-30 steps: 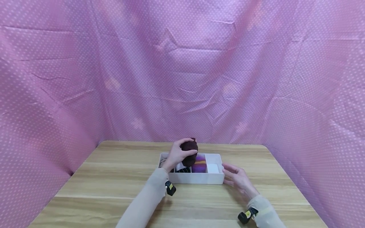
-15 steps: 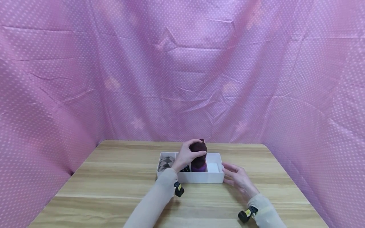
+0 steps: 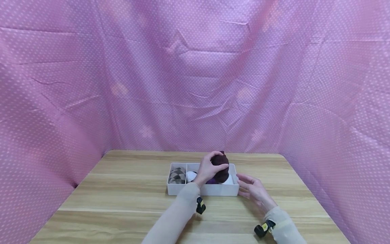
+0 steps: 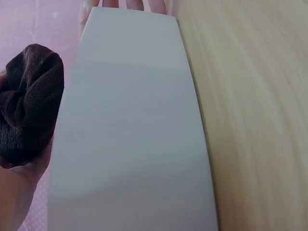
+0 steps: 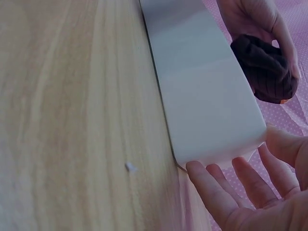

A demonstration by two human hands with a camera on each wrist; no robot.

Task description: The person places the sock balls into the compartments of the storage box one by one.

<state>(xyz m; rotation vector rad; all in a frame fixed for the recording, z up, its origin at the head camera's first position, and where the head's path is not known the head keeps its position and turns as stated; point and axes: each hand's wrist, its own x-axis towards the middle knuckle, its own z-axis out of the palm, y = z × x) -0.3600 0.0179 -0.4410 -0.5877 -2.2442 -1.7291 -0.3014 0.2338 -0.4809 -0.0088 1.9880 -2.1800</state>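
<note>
My left hand [image 3: 210, 166] grips a rolled dark maroon sock [image 3: 220, 163] over the right part of a white divided box [image 3: 202, 189] on the wooden table. The sock [image 4: 28, 103] and the box's near wall [image 4: 134, 130] fill the left wrist view. My right hand [image 3: 251, 189] lies with straight fingers against the box's right end, and its fingertips [image 5: 204, 179] touch the box's corner [image 5: 211, 130]. The sock [image 5: 265, 68] and the left hand [image 5: 252, 19] show above the box in the right wrist view. The box holds a grey argyle roll [image 3: 177, 175] at its left end and a white roll [image 3: 191, 175].
The wooden table [image 3: 122, 200] reaches to a pink dotted curtain [image 3: 195, 78] on three sides. A purple piece [image 3: 211, 182] peeks out under the left hand. Bare wood lies left and in front of the box.
My left hand has carried the maroon sock rightward over the box, from near its middle to its right part. The right hand has stayed at the box's right end.
</note>
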